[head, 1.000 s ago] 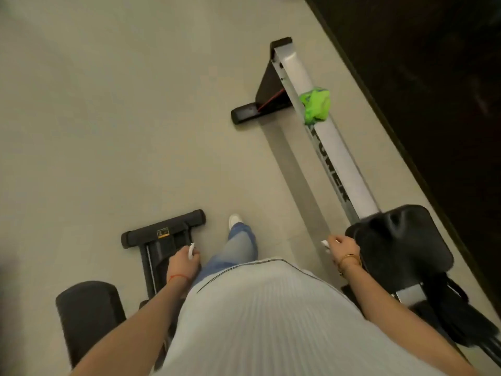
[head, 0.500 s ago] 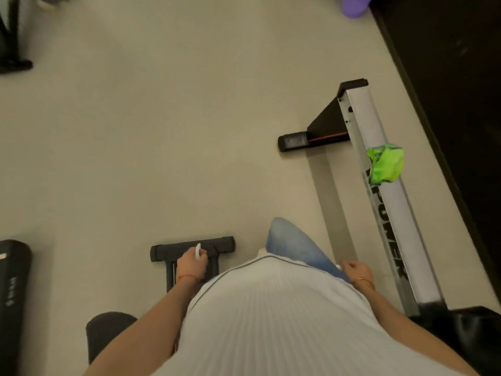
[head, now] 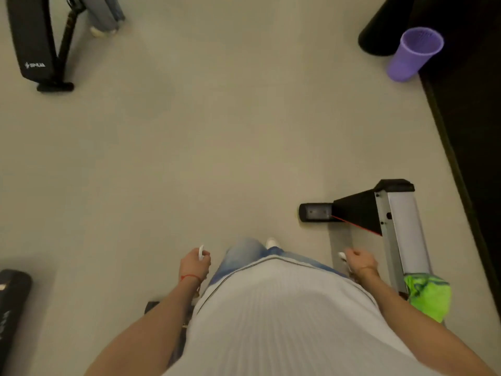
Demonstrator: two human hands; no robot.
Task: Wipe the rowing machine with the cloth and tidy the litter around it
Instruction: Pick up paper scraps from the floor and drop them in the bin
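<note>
Single head-worn wide-angle view, looking steeply down and forward over the wearer's white ribbed shirt (head: 284, 321) at the pale beige floor (head: 203, 145). The torso and both forearms fill the lower frame at close range; the left hand (head: 194, 263) and right hand (head: 359, 260) lie near the centre. The silver rail of the rowing machine (head: 406, 234), with a bright green cloth (head: 428, 297) on it, runs along the right edge. A purple plastic ribbed bin (head: 413, 54) marks the far upper right, and black exercise equipment (head: 32, 42) the far upper left. Straight edges bow toward the frame borders.
</note>
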